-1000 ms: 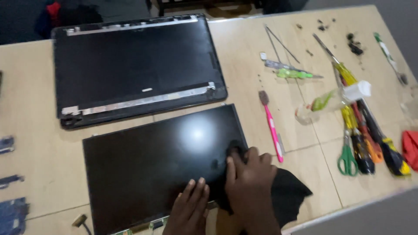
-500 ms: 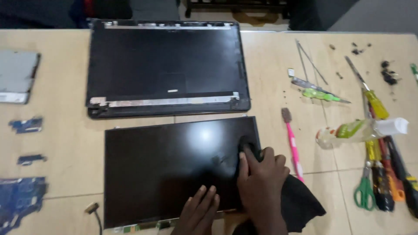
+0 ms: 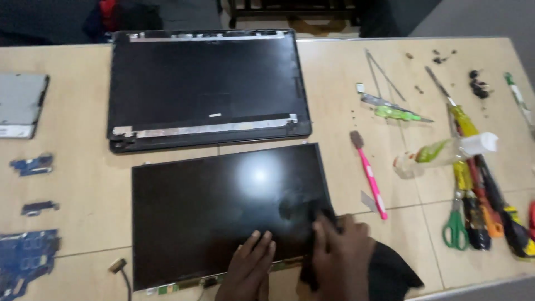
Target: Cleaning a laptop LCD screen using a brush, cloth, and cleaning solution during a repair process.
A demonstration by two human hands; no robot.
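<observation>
Screen panel (image 3: 223,212) flat, long axis left-right, left hand (image 3: 248,267) flat on it, right hand (image 3: 340,256) grip pressing black cloth (image 3: 390,273).

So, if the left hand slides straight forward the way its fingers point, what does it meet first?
The left hand lies flat on the screen panel, fingers pointing away from the person. Straight on there is only bare glass up to the panel's far edge; beyond that, the laptop lid looks like the first obstacle, though depth is hard to judge.

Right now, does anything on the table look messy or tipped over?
Yes. A clear bottle lies on its side across the screwdrivers, and dark crumbs are scattered near the table's far right corner. Nothing looks spilled.
</observation>
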